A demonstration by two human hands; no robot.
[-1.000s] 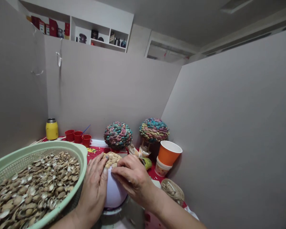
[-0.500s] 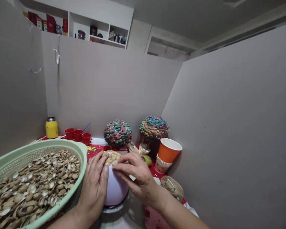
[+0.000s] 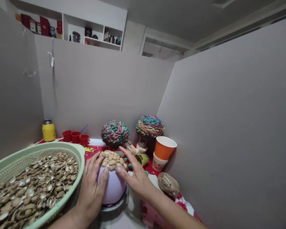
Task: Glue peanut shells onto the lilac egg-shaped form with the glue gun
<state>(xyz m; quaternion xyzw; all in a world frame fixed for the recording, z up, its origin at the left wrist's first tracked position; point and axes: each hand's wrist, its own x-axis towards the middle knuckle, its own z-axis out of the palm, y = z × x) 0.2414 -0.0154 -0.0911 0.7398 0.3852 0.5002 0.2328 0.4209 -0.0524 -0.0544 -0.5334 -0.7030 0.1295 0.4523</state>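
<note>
A smooth pale-purple balloon [image 3: 113,186] sits in front of me in a shallow dish [image 3: 114,206], its top covered with tan peanut shells [image 3: 112,159] set close together. My left hand [image 3: 91,184] steadies the balloon from the left, fingers along its side and over the shell edge, thumb on its front. On the other side, my right hand [image 3: 135,178] has its fingers apart, its thumb touching the lower right edge of the shells. No loose shell shows in it. At the left, a green plastic basket [image 3: 82,156] holds many peanut shell halves [image 3: 38,187].
Two colourful shell-covered domes [image 3: 115,133] stand at the back. Red cups [image 3: 75,137] and a yellow jar [image 3: 49,131] are behind the basket. To the right are an orange paper cup [image 3: 164,149], a twine coil [image 3: 168,183] and a tipped green can [image 3: 143,159]. Grey partitions [image 3: 105,79] enclose the table.
My right hand's fingers have spread and lifted off the shells, exposing more of them at the right of the balloon. My left hand stays on its side. The view has shifted slightly.
</note>
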